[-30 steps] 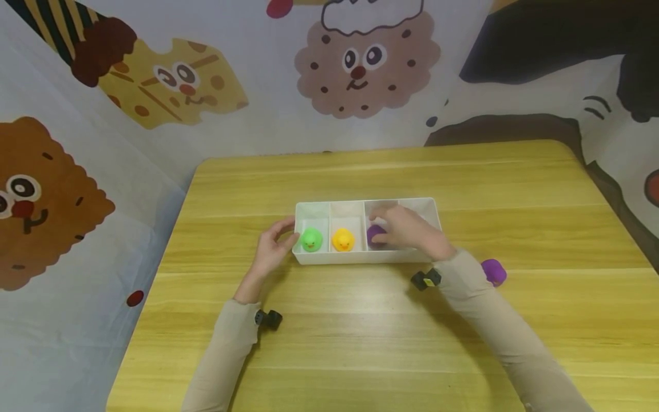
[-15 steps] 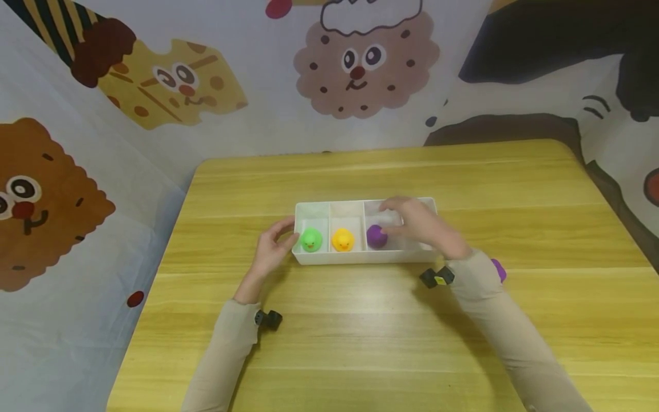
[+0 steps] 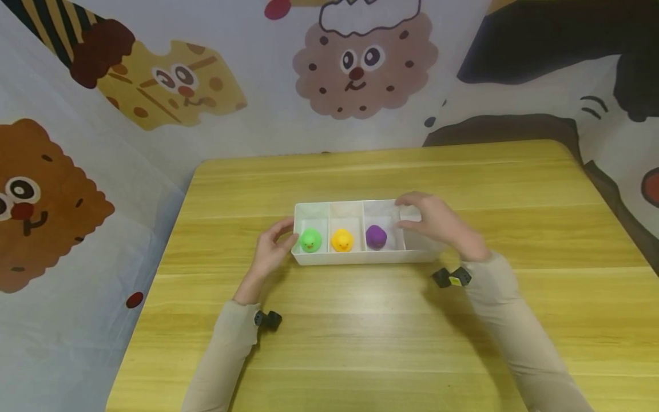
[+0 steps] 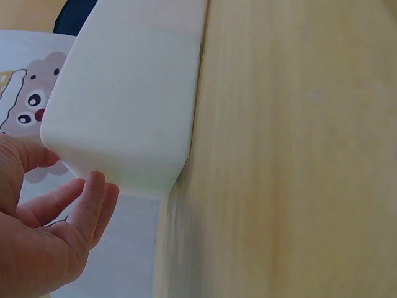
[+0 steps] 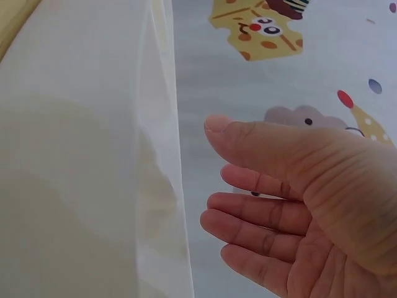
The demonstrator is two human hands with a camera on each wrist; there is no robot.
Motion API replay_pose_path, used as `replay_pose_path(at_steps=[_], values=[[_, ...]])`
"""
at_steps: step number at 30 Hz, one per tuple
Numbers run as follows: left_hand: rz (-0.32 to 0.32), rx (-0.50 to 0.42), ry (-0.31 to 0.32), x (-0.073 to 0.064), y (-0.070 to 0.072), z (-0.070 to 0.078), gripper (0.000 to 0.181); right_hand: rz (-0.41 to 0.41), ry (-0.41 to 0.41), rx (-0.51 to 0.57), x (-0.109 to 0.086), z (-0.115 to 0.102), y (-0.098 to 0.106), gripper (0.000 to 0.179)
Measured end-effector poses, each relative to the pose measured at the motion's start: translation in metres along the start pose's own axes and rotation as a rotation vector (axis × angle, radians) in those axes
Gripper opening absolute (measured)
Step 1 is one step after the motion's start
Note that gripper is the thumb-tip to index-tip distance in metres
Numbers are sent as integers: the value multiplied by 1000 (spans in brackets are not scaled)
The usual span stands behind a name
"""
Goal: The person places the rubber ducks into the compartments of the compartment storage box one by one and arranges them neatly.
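Note:
A long white divided tray [image 3: 355, 258] lies on the table. In its left compartment sits a green rubber duck [image 3: 310, 240], beside a yellow rubber duck [image 3: 342, 240] in the second one. The third holds a round purple toy [image 3: 376, 237] whose face does not show. My left hand [image 3: 273, 246] holds the tray's left end, thumb at the rim and fingers against the end wall, as the left wrist view shows. Over the right compartment is my right hand [image 3: 437, 220], fingers loosely bent with nothing between them. It partly hides that compartment.
The wooden table [image 3: 340, 332] reaches back to a white cloth backdrop [image 3: 273, 74] printed with cartoon biscuits and cheese. Small black cameras sit on both wrists.
My right hand has let go of the purple toy and moved right, leaving it in the third compartment. Another purple thing on the table is now hidden by the right arm. My left hand stays put.

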State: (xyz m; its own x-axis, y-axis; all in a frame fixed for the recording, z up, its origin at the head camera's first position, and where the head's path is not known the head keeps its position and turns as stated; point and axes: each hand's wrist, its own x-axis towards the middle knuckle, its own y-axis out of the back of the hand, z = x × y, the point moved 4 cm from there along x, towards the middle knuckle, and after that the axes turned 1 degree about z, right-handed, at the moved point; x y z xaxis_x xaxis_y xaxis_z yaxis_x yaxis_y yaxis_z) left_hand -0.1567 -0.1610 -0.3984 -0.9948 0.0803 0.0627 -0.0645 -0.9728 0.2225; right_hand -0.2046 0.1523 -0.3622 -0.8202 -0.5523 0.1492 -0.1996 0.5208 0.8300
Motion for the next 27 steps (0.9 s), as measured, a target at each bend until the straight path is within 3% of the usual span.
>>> replay_pose_path(at_steps=[27], values=[[-5, -9, 17, 0, 0, 0, 39, 120, -75, -26, -44, 25, 35, 39]])
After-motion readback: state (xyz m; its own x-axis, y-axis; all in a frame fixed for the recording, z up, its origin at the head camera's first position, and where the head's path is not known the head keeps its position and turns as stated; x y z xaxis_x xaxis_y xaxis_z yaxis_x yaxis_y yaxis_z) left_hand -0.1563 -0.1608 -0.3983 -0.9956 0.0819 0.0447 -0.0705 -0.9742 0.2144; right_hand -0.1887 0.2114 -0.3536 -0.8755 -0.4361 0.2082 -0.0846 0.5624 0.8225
